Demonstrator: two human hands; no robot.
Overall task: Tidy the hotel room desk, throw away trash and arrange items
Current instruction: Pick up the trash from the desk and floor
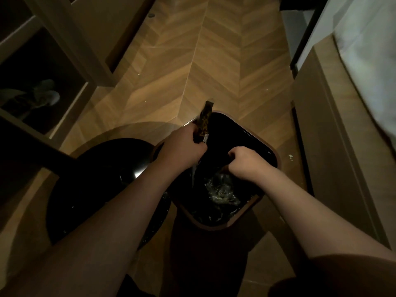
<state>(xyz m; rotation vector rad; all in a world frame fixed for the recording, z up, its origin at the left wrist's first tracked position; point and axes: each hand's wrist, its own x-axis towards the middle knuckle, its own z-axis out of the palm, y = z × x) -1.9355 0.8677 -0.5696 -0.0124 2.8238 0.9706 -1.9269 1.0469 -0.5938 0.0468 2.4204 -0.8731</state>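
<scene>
Both hands are over a square waste bin (270,155) lined with a black bag, which stands on the herringbone wood floor (214,61). The left hand (182,144) has its fingers curled around a dark snack wrapper (204,122) with yellow print; the wrapper stands up above the bin's far left rim. The right hand (244,161) is a closed fist inside the bin opening, and whether it holds something I cannot tell. Crumpled clear plastic (220,189) lies inside the bin. A round black stool (102,179) stands just beside the bin on its left.
</scene>
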